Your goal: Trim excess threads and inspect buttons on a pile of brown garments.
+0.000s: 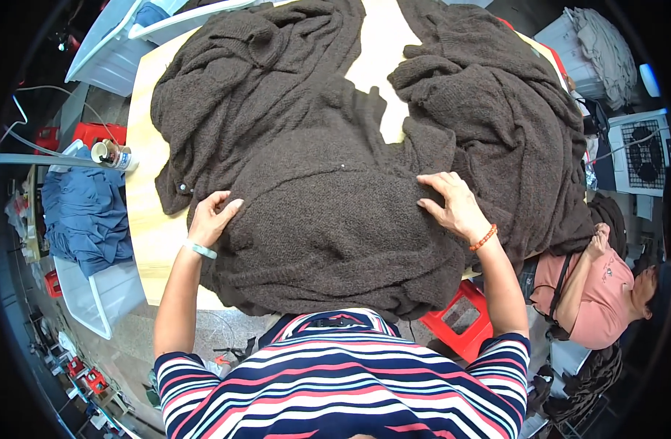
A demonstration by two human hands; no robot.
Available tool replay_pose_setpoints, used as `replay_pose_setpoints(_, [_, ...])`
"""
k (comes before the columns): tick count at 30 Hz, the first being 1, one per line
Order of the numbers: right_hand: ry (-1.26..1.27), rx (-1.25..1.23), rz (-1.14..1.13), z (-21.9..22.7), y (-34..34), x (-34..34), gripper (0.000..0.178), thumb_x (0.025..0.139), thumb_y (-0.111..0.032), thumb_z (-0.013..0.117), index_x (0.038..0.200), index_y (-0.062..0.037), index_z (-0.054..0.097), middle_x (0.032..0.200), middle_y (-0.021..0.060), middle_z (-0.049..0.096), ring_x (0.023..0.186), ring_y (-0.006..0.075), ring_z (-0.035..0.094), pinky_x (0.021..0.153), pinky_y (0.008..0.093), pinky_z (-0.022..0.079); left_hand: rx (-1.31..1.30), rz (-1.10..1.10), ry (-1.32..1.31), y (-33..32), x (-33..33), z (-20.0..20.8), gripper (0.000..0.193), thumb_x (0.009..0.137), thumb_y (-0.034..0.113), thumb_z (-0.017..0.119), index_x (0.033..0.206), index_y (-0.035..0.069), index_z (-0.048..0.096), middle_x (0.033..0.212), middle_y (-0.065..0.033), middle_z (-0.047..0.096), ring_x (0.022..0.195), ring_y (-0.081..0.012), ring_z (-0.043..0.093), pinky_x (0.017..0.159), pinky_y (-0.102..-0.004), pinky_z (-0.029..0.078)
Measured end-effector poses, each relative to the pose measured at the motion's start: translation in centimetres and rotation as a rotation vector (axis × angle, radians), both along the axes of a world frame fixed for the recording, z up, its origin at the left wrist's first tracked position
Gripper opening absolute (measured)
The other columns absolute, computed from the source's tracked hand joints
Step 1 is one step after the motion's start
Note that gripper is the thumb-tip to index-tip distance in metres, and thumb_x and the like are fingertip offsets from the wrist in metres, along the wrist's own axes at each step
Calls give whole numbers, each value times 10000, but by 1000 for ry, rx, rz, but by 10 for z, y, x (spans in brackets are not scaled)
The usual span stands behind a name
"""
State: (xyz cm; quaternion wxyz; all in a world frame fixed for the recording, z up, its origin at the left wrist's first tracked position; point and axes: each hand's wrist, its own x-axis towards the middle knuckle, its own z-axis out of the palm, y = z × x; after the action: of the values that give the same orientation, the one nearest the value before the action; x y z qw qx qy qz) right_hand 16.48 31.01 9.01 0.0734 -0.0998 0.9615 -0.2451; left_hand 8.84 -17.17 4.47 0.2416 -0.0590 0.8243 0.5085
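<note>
A dark brown knitted garment (328, 227) lies spread in front of me, its near end hanging over the table edge. A curved fold or seam crosses it between my hands. At its left side my left hand (212, 221) rests on the knit, thumb and forefinger apart; the other fingers are partly hidden. On the right side, my right hand (456, 208) touches the cloth with thumb and fingers apart. A small pale dot, perhaps a pin or bead, sits on the fold.
More brown knitwear is heaped at the far left (240, 80) and right (504, 124) of the pale wooden table (149, 175). A jar (112, 155) stands by the left edge. Blue cloth (87, 212) fills a bin. A red stool (463, 322) and another person (591, 293) are at right.
</note>
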Motion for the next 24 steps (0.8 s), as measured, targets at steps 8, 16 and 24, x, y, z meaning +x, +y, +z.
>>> replay_pose_setpoints(8, [349,-15,220,31,-69,-79,635,780,-48,659,1382,-149,481,1291,128,535,1125,339,544,973,400,448,352,-924,526,102,60,112,315,700,-59,600,964,84,694,766,-57,534,779,-255,542,711,-361,448])
replay_pose_setpoints(16, [309,274,590,-21,-106,-108,254,820,-85,510,1023,-112,660,1200,95,603,1253,273,471,1118,456,289,222,-462,-91,115,136,59,296,809,129,760,1037,6,618,830,-41,554,758,-107,557,676,-263,512])
replay_pose_setpoints(24, [249,555,235,60,-43,-43,152,658,-91,639,801,-75,588,784,103,606,921,282,561,1056,438,339,-201,-406,571,150,109,57,678,651,431,850,1107,16,568,899,-100,526,783,-231,553,658,-337,484])
